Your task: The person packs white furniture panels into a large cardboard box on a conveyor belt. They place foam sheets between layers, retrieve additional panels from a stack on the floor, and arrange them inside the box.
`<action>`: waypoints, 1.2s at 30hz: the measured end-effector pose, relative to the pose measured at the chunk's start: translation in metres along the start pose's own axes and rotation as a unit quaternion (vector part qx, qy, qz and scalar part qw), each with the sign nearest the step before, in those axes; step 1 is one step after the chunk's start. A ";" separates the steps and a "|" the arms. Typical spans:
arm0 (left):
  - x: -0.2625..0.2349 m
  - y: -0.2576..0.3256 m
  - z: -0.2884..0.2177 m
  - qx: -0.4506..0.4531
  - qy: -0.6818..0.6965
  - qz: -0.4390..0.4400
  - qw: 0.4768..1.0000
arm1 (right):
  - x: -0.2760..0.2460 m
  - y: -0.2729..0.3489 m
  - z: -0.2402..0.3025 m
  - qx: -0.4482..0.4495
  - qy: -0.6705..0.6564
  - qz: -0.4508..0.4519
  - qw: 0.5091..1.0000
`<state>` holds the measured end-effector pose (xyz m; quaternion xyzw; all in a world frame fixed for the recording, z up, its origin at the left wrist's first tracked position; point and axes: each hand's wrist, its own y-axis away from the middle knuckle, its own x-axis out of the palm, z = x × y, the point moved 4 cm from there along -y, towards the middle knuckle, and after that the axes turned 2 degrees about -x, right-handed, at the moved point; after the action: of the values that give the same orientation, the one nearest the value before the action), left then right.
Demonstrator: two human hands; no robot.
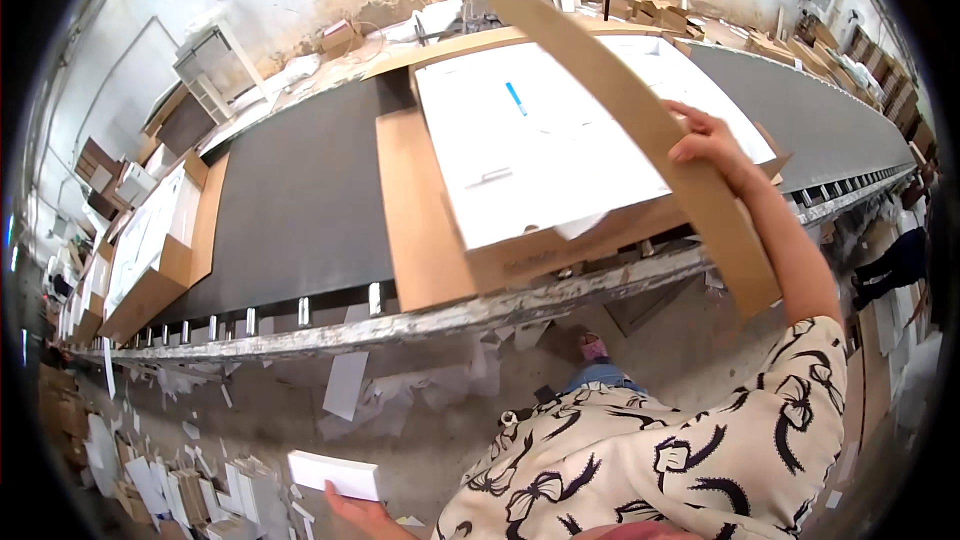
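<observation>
My right hand (712, 148) grips a long, flat brown cardboard strip (715, 220), which slants over an open carton (570, 252). White panels (560, 150) fill this carton almost to the rim, and a thin blue item (515, 98) lies on top. One brown flap (425, 205) of the carton folds out to the left onto the belt. Low at the left, beyond the belt's near edge, my left hand (362, 515) holds a small white slab-like block (338, 477). Its fingers are partly hidden beneath the block.
A dark conveyor belt (300, 190) with a worn metal edge (470, 315) runs across in front of me. Another open carton (150, 240) with white panels sits at the left. White boards (190, 500) stand on the floor, lower left. Another person (895, 262) is at the far right.
</observation>
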<state>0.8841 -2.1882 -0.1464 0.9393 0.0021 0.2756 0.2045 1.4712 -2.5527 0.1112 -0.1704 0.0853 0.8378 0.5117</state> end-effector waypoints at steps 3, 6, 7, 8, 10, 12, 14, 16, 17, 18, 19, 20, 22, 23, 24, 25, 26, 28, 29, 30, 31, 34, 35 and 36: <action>0.106 0.038 0.011 0.030 0.001 0.028 0.999 | -0.098 -0.051 -0.047 0.023 0.064 -0.065 0.996; 0.212 0.060 0.029 0.049 -0.029 0.069 0.996 | -0.189 -0.118 -0.097 0.089 0.051 -0.086 0.991; 0.242 0.065 0.029 0.058 -0.032 0.120 0.991 | -0.205 -0.133 -0.115 0.102 0.068 -0.089 0.988; 0.293 0.080 0.038 0.034 -0.055 0.208 0.976 | -0.230 -0.153 -0.131 0.107 0.089 -0.099 0.985; 0.393 0.098 0.067 0.020 -0.111 0.322 0.940 | -0.272 -0.185 -0.170 0.105 0.111 -0.097 0.984; 0.482 0.120 0.113 -0.006 -0.184 0.398 0.899 | -0.299 -0.216 -0.198 0.109 0.123 -0.092 0.982; 0.549 0.134 0.174 -0.068 -0.288 0.475 0.829 | -0.300 -0.226 -0.211 0.120 0.178 -0.084 0.973; 0.617 0.171 0.244 -0.085 -0.435 0.570 0.692 | -0.313 -0.238 -0.225 0.145 0.202 -0.074 0.966; 0.633 0.175 0.279 -0.135 -0.487 0.591 0.629 | -0.317 -0.243 -0.233 0.129 0.238 -0.064 0.961; 0.641 0.174 0.315 -0.169 -0.533 0.592 0.580 | -0.318 -0.251 -0.239 0.107 0.273 -0.051 0.955; 0.648 0.176 0.346 -0.129 -0.586 0.615 0.512 | -0.319 -0.258 -0.245 0.110 0.269 -0.042 0.956; 0.650 0.180 0.377 -0.121 -0.597 0.631 0.480 | -0.320 -0.261 -0.246 0.116 0.267 -0.043 0.956; 0.661 0.207 0.419 -0.187 -0.575 0.659 0.447 | -0.318 -0.268 -0.249 0.127 0.253 -0.025 0.959; 0.676 0.233 0.433 -0.183 -0.563 0.667 0.453 | -0.322 -0.269 -0.248 0.139 0.252 -0.027 0.957; 0.690 0.255 0.445 -0.111 -0.600 0.677 0.412 | -0.323 -0.270 -0.247 0.153 0.220 -0.026 0.963; 0.705 0.279 0.454 -0.058 -0.624 0.690 0.361 | -0.325 -0.268 -0.251 0.168 0.188 -0.027 0.967; 0.713 0.290 0.472 -0.036 -0.649 0.699 0.297 | -0.323 -0.271 -0.257 0.174 0.185 -0.026 0.967; 0.717 0.298 0.518 0.056 -0.646 0.718 0.251 | -0.321 -0.277 -0.265 0.131 0.198 -0.040 0.971; 0.720 0.301 0.540 0.065 -0.628 0.726 0.273 | -0.323 -0.279 -0.269 0.136 0.200 -0.039 0.970; 0.724 0.301 0.558 0.076 -0.612 0.728 0.297 | -0.323 -0.283 -0.271 0.135 0.194 -0.039 0.971; 0.723 0.298 0.576 0.072 -0.614 0.727 0.298 | -0.322 -0.285 -0.270 0.135 0.188 -0.040 0.972; 0.736 0.313 0.586 0.238 -0.490 0.781 0.305 | -0.317 -0.289 -0.272 0.139 0.172 -0.032 0.975; 0.735 0.316 0.595 0.156 -0.536 0.792 0.248 | -0.317 -0.291 -0.275 0.144 0.172 -0.031 0.974; 0.736 0.320 0.594 0.073 -0.578 0.791 0.187 | -0.316 -0.294 -0.276 0.143 0.180 -0.027 0.973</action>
<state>1.7819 -2.6231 -0.0972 0.3516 -0.8407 -0.3295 -0.2469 1.9191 -2.7665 -0.0176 -0.2457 0.2898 0.7582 0.5298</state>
